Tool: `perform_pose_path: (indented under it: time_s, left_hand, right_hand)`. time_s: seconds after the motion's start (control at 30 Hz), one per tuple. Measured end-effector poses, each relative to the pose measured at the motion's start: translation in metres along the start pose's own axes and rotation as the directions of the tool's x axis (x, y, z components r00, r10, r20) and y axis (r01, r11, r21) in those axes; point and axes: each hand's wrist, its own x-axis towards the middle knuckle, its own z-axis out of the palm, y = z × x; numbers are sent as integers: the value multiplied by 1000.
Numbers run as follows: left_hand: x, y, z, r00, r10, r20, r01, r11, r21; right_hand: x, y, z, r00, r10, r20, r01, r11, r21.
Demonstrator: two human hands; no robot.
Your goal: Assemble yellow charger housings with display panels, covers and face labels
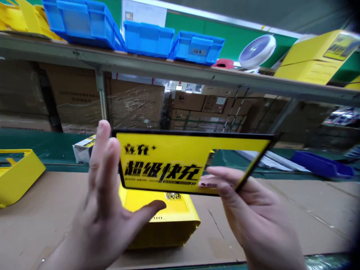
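Presently, head view (single camera). Printed panel (161, 157) is up off the bench, about mid-frame, its long side running left to right. Face: yellow ground, dark border, large black Chinese characters; a window at the right end, through which the background shows.

Right hand (261, 217) pinches the panel near its lower right corner, thumb over the bottom border, index finger at the window. Whether that finger lies in front of the window or behind it cannot be told.

Left hand (104, 213) is spread: fingers extended upward at the panel's left end, thumb stretched out to the right below the panel's bottom edge. Fingertips overlap the left border in view; contact cannot be confirmed. Slight blur on the hand.

Yellow case (180, 210) rests on the cardboard sheet (36, 221) behind the left thumb, partly covered by panel and hand. QR code and a row of small holes visible on it.

Bench, left: yellow housing (26, 183) at the frame edge; small box (83, 152) with black-and-yellow print, near the left fingers. Bench, right: dark blue tray (320, 163), with white flat pieces (274, 161) just beside it.

Shelf (174, 69) above, left to right: yellow parts (30, 17), three blue bins (149, 39), red roll (224, 63), white fan (257, 50), yellow unit (312, 56) with a dark label. Brown cartons (75, 95) stand beyond, seen under the shelf.
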Motion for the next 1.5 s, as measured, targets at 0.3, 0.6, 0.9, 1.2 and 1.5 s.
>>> perform_pose_path:
  time_s: [0.3,0.6,0.9,1.2,1.5]
  left_hand:
    - [-4,-47,9,769,-166,617,-114,914,389]
    - [-9,-84,22,649,-347,677,207,937,281]
    - [-13,-91,30,580,-429,693,288,903,319]
    - [-11,-89,38,569,-373,733,164,925,344]
    - [-29,-118,1,505,-382,774,112,918,380]
  right_hand:
    - [-15,41,17,803,535,263,-595,747,295]
    - [-24,69,5,911,404,80,-384,903,-193]
    - [-19,96,-23,878,401,263,-160,762,-628]
    - [-12,104,-34,877,395,274,-230,845,-483]
    - [27,119,-35,732,409,544,-164,882,-443]
